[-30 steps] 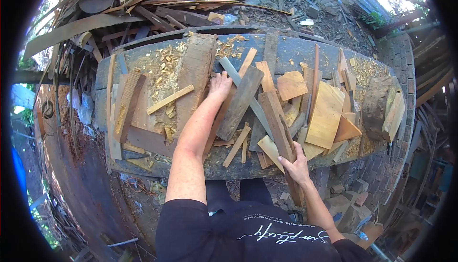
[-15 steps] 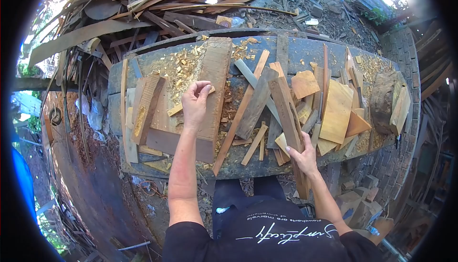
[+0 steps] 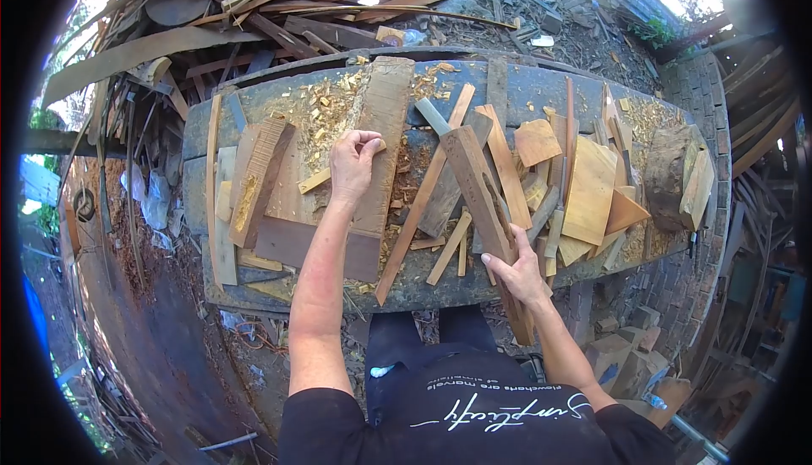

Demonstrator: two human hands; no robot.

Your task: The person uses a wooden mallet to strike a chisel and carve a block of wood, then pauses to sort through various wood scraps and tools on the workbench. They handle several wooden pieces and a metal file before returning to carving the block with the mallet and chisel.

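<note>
My left hand (image 3: 351,165) is closed in a pinch on a thin pale wood strip (image 3: 315,181), whose ends show on both sides of the fingers. It is over a wide brown board (image 3: 387,105) strewn with chips. My right hand (image 3: 518,270) is wrapped round a long dark brown wood piece (image 3: 478,186) with a rough, split edge. This piece slants over the bench, its near end by my body and its far end above a grey weathered board (image 3: 444,207) and a blue-grey stick (image 3: 431,116).
Wood chips and offcuts cover much of the dark bench (image 3: 541,84). At its right end are a log chunk (image 3: 672,177) and a pale yellow board (image 3: 589,190). A ridged wood block (image 3: 262,181) is at the left. Behind the bench rises a scrap-wood pile (image 3: 279,29).
My right hand has shifted the long brown piece to the left, so its far end now overlaps the grey board. The left hand stays over the wide board, still pinching the strip.
</note>
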